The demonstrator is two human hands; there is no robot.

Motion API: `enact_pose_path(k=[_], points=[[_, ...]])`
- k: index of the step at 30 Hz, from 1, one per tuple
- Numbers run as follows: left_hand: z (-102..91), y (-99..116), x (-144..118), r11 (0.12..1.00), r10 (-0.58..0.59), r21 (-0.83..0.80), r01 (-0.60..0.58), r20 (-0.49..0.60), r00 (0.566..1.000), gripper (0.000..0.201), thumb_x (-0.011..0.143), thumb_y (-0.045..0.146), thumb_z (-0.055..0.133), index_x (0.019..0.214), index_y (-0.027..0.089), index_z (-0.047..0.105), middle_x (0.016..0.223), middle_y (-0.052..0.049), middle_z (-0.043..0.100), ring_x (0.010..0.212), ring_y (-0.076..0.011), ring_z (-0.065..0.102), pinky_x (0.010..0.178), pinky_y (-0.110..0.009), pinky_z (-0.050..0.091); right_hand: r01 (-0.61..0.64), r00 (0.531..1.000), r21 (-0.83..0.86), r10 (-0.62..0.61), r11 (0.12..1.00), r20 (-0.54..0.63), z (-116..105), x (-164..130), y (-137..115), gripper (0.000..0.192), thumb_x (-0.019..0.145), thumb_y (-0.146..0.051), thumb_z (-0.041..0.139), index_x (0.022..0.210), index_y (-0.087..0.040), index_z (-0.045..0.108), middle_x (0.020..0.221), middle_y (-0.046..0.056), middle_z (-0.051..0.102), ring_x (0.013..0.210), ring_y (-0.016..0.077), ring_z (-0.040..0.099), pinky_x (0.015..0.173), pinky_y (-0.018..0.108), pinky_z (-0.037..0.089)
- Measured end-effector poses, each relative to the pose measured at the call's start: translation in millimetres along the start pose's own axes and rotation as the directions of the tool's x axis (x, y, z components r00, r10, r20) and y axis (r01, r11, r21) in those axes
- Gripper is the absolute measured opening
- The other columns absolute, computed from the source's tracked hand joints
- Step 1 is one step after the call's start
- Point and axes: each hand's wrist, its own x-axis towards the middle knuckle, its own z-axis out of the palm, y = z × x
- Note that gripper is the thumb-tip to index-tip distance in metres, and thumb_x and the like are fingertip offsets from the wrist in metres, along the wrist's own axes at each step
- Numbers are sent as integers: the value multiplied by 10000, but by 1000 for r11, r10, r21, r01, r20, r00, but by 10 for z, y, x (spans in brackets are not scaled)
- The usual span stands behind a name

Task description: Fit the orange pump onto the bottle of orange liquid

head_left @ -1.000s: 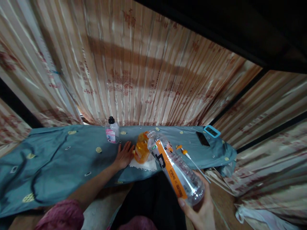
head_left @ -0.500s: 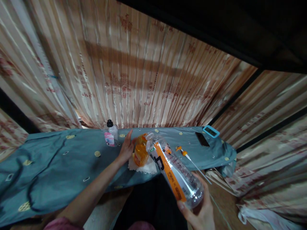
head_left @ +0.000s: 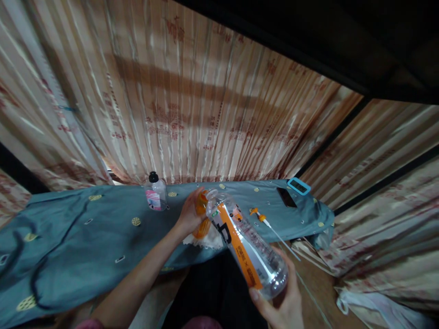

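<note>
Head view: right hand (head_left: 283, 304) grips the base of a clear bottle (head_left: 245, 242) with an orange label, tilted, neck pointing up toward the table. Left hand (head_left: 190, 214) is closed round the orange bottle (head_left: 202, 219), which stands on a white tissue (head_left: 209, 238) on the blue cloth (head_left: 85, 228). The two bottle mouths sit close together. Small black-capped bottle (head_left: 156, 195) stands just left. Pump head (head_left: 262, 218) lies to the right, phone (head_left: 286, 197) near the far corner.

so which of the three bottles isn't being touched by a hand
The small bottle with the black cap and pink label, standing alone on the cloth; the orange and clear bottles are each gripped.
</note>
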Motion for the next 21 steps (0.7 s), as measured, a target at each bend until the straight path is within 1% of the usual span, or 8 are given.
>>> enact_pose_path(k=[2, 6, 8, 12, 16, 18, 21], points=[[10, 26, 65, 1000, -25, 4, 25, 4, 1000, 653, 708, 276, 740, 1318, 209, 518, 1349, -112, 629, 1265, -300, 592, 1100, -491, 472, 21, 1000, -33, -22, 999, -13, 9, -10, 1, 757, 688, -562, 745, 1302, -248, 433, 1255, 58, 556, 1123, 202, 594, 942, 257, 464], [0, 61, 142, 999, -39, 3, 39, 9, 999, 660, 655, 237, 770, 1275, 169, 554, 1334, -138, 640, 1257, -309, 597, 1102, -486, 469, 36, 999, -47, -37, 998, -28, 18, -23, 11, 740, 693, -548, 736, 1301, -261, 428, 1263, 58, 542, 1141, 211, 572, 961, 273, 450], [-7, 82, 157, 999, -34, -9, 34, 9, 999, 624, 633, 230, 783, 1224, 170, 591, 1306, -133, 657, 1238, -315, 609, 1093, -488, 475, 29, 999, -55, -31, 998, -33, 15, -21, 9, 741, 686, -548, 734, 1294, -255, 430, 1247, 66, 547, 1134, 223, 576, 958, 288, 455], [-2, 130, 147, 996, -18, -82, 20, 15, 1000, 420, 663, 192, 742, 1074, 199, 657, 1178, -77, 717, 1141, -284, 661, 1047, -460, 508, 12, 999, -60, -14, 998, -37, 0, -12, -17, 753, 679, -544, 726, 1294, -235, 420, 1242, 91, 545, 1137, 250, 586, 944, 309, 470], [34, 137, 96, 984, -64, -170, 57, -37, 997, 384, 682, 190, 740, 1058, 195, 657, 1140, -83, 726, 1094, -269, 674, 1002, -439, 527, 13, 1000, -65, -14, 998, -16, -5, -23, -66, 749, 683, -540, 729, 1295, -238, 422, 1237, 82, 542, 1136, 245, 597, 929, 287, 478], [59, 133, 77, 982, -79, -177, 66, -68, 995, 351, 701, 184, 731, 1044, 200, 657, 1123, -80, 730, 1081, -262, 674, 990, -428, 529, 1, 1000, -61, -3, 998, -29, 3, -37, -87, 739, 689, -538, 718, 1298, -248, 416, 1260, 78, 529, 1118, 230, 603, 891, 263, 489], [90, 143, 80, 990, -72, -127, 59, -98, 993, 246, 739, 190, 708, 981, 204, 666, 1054, -69, 742, 1035, -249, 678, 974, -418, 526, -12, 999, -60, 9, 998, -53, 20, -61, -97, 751, 673, -542, 723, 1294, -245, 420, 1281, 86, 522, 1114, 241, 604, 872, 269, 494]])
